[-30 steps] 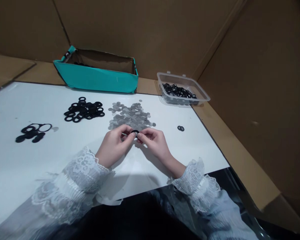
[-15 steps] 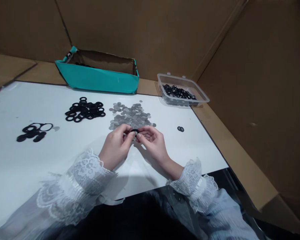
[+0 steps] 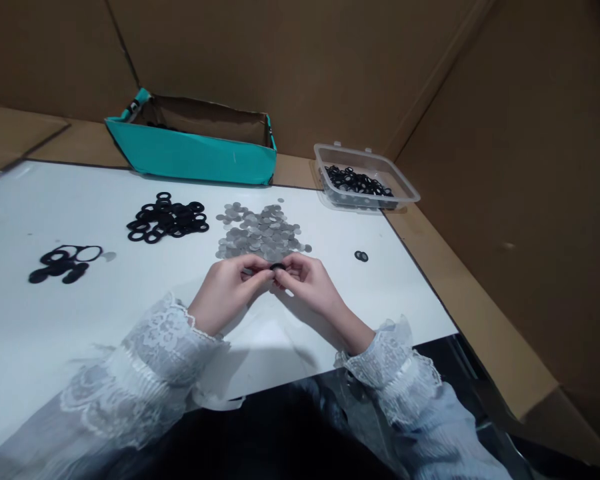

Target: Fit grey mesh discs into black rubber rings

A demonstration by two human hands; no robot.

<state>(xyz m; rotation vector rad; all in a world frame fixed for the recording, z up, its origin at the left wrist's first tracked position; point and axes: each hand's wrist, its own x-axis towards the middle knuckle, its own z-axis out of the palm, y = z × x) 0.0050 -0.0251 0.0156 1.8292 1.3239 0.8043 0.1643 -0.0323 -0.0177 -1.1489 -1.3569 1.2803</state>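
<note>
Between my two hands is a small black ring [image 3: 278, 266], pinched from both sides just in front of the grey pile. My left hand [image 3: 230, 287] grips its left edge with thumb and fingers. On the other side, my right hand [image 3: 307, 283] is closed on its right edge, the thumb lying on top. Whether a grey disc sits in the ring is hidden by the fingers. Right beyond the hands lies a heap of thin grey discs [image 3: 260, 230]. Left of that heap is a pile of black rings [image 3: 167, 219].
A teal cardboard box [image 3: 200, 157] with black pieces inside stands at the back. A clear plastic tub [image 3: 405, 193] of black rings is at the back right. Two small rings [image 3: 361, 256] lie on the right. More black pieces [image 3: 60, 265] lie far left on the white board [image 3: 130, 313].
Both hands stay on the ring, their fingers shifted slightly. The left thumb has moved a little to the right, and the ring sits slightly lower and further right in view.
</note>
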